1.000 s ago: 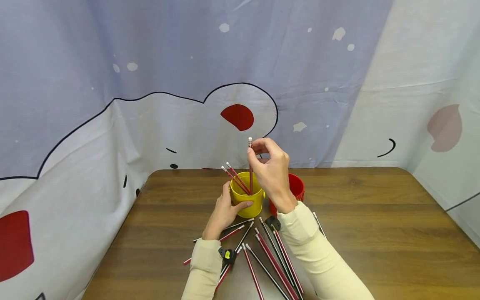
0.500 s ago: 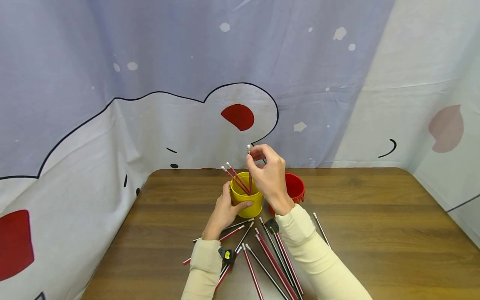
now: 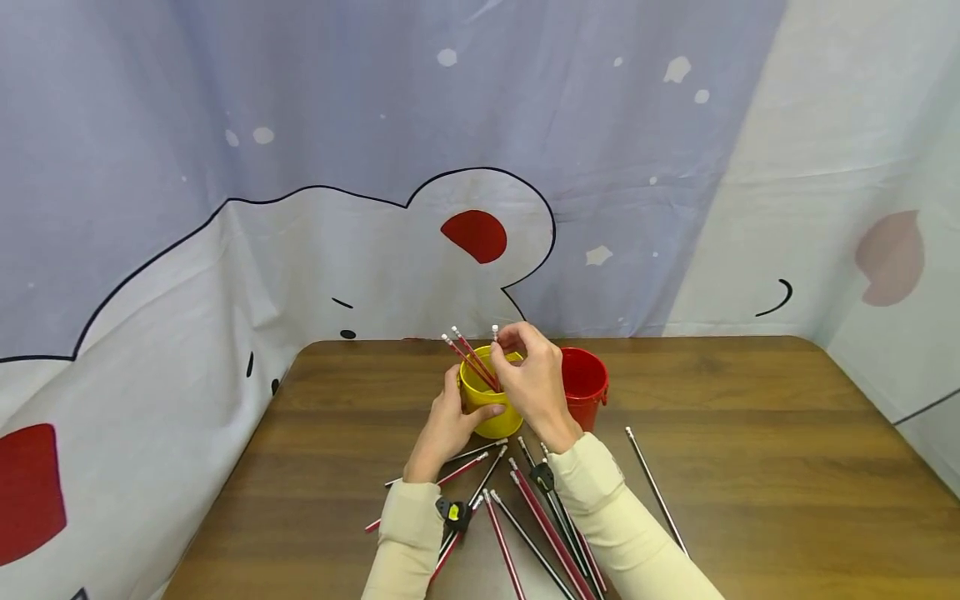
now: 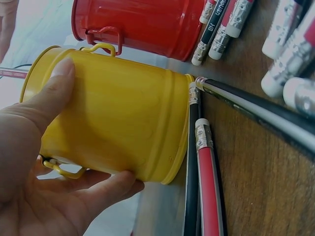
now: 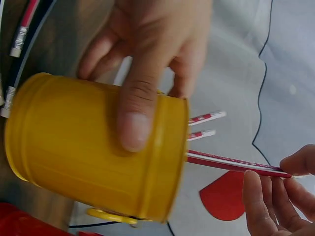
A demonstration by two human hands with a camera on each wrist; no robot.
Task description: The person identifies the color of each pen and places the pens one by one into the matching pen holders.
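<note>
A small yellow metal bucket (image 3: 501, 426) stands on the table, and my left hand (image 3: 442, 429) grips it from the left. In the left wrist view the thumb lies along the bucket's near side, with the fingers round the other side. My right hand (image 3: 536, 383) pinches a red pencil (image 5: 221, 162) near its white eraser end. That pencil's lower part is inside the bucket, its tip hidden by the wall. Two more red pencils (image 3: 471, 358) lean against the bucket's left rim, eraser ends up.
Right behind the right hand is a red bucket (image 3: 588, 385). Several red and black pencils (image 3: 536, 508) lie scattered in front of both buckets, partly under the forearms. One black pencil (image 3: 656, 490) lies apart at the right. A printed curtain (image 3: 360, 250) hangs behind the table (image 3: 750, 433).
My right hand has moved down and slightly left, lowering the pinched pencil deeper into the yellow bucket. More of the red bucket now shows. My left hand has stayed on the yellow bucket.
</note>
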